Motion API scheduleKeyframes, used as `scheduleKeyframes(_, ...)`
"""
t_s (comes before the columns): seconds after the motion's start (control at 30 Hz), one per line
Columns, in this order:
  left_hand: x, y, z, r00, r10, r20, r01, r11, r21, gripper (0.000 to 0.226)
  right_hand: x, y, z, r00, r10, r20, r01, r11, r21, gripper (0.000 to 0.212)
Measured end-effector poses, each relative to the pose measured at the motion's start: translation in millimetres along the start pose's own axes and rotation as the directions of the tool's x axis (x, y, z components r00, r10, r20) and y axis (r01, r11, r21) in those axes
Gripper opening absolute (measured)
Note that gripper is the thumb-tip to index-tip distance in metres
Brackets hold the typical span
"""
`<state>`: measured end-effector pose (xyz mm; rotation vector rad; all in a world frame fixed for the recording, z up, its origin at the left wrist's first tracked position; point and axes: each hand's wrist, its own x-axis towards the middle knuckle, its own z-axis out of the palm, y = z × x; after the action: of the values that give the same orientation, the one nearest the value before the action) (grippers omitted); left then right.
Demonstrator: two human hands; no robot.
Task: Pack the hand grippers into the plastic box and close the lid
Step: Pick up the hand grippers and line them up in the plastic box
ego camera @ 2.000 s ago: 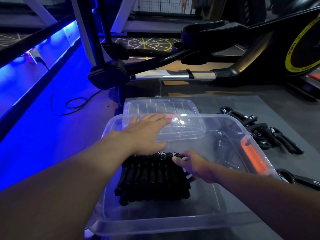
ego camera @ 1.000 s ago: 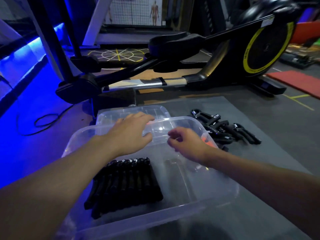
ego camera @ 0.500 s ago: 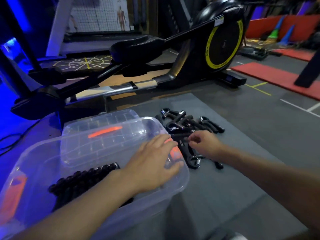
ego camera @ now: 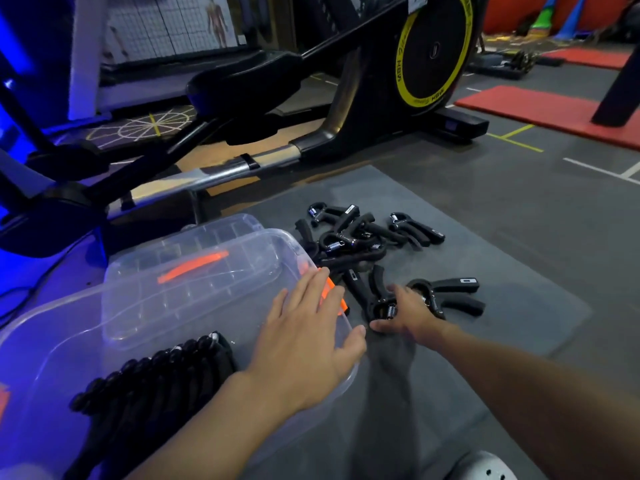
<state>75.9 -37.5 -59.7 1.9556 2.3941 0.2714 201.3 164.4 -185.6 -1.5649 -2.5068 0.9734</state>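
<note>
Change: 2 s ago the right grip [ego camera: 412, 313] was at the packed row [ego camera: 156, 375] inside the plastic box [ego camera: 41, 341]. It has since crossed out to the loose hand grippers on the grey mat [ego camera: 502, 341]. The left grip [ego camera: 304, 341] slid from the far rim to the box's right end.
Meaning: one batch stowed, next pick-up starting. The pile [ego camera: 353, 237] is still out and the lid [ego camera: 225, 225] lies off behind the box, so approx. halfway, my guess.
Right grip: fingers curled over the spring heads of 2 grippers, thumb tucked at the near side. It is grasping the nearest hand gripper [ego camera: 363, 292], not lifted yet.
Left grip: released, flat, fingers straight, resting on the box rim.
Target vs grip: nearest one's head is under the palm, handles pointing away twd the pile. The second hand gripper [ego camera: 453, 292] sticks out to the right.
</note>
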Motion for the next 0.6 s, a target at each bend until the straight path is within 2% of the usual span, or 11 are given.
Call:
scheduleKeyframes(0.23, -2.1, 3.3, -3.1, 1.0, -0.012, 0.016, 0.012, 1.0, 0.009, 0.075, 12.4, 8.6, 9.2, 1.0, -0.002, -0.025, 0.001, 0.998, -0.065, 0.097)
scheduleKeyframes(0.47, -2.5, 4.1, -3.2, 1.0, -0.012, 0.013, 0.012, 1.0, 0.009, 0.072, -0.6, 15.9, 23.7, 0.994, -0.015, -0.108, 0.013, 1.0, -0.015, 0.087)
scheduleKeyframes(0.6, -2.9, 4.5, -4.7, 1.0, -0.009, 0.013, 0.009, 1.0, 0.006, 0.072, -5.3, 13.9, 25.6, 0.998, -0.038, -0.058, 0.033, 0.995, -0.09, 0.093)
